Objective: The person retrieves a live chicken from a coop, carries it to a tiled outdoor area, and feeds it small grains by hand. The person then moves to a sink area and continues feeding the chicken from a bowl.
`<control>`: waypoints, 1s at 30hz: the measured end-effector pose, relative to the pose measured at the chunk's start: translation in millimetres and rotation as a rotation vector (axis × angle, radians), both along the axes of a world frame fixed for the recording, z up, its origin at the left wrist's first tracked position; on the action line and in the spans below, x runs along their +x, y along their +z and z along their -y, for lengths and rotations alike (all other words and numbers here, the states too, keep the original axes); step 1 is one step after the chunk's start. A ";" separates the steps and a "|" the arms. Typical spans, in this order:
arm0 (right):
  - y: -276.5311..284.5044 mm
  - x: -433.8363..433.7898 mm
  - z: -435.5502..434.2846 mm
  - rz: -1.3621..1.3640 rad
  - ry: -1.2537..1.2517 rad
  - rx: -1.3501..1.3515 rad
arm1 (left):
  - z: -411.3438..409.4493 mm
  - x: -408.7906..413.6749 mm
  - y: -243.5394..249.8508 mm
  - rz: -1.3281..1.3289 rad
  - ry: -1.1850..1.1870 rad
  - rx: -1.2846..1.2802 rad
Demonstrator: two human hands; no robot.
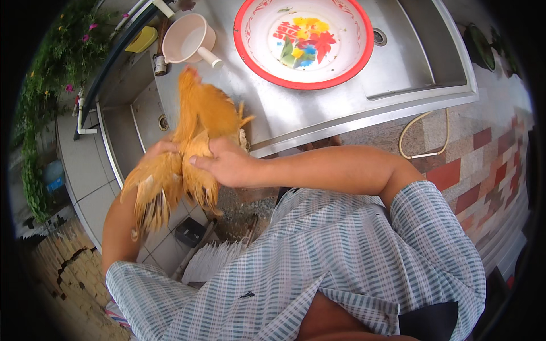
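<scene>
Both of my hands hold a chicken (217, 111) with orange-gold feathers over the near-left side of a stainless steel sink unit (290, 115). The bird's head points away from me, close to a plastic dipper, and a yellow foot sticks out on its right. My right hand (228, 162) grips the bird at the base of a wing, thumb on the feathers. On the other side my left hand (160, 149) clasps it too, its fingers partly hidden by feathers. Both wings hang toward me, tail-like dark feathers showing at the left one's tip.
Beyond the bird stand the pale pink dipper (187, 36) and a red-rimmed enamel basin (303, 79) with a floral print. Sink bowls lie left (147, 108) and right (401, 64). A hose (401, 140) hangs at the front edge; a mop head (213, 258) is below.
</scene>
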State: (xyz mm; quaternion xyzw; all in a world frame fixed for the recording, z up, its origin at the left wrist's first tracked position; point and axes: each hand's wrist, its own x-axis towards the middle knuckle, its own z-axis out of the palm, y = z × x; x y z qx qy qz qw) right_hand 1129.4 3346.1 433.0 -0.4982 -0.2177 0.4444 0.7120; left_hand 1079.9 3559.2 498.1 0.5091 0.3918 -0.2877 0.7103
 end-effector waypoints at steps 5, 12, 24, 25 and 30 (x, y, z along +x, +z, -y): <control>-8.2 6.2 -5.9 -0.022 0.068 -0.065 | -32.5 32.0 -19.0 -0.147 -0.269 -0.088; -38.1 -1.4 -9.1 -0.037 0.044 -0.121 | -62.1 76.3 -32.7 -0.215 -1.012 0.443; -71.0 -4.1 -28.9 -0.253 0.055 -0.142 | -40.0 80.9 -63.5 -0.070 -1.095 1.083; -77.5 -6.7 -29.7 -0.264 0.060 -0.133 | -52.0 69.5 -84.4 -0.004 -1.154 1.141; -76.4 -4.7 -31.8 -0.282 0.080 -0.145 | -44.0 63.6 -67.3 0.265 -0.347 0.635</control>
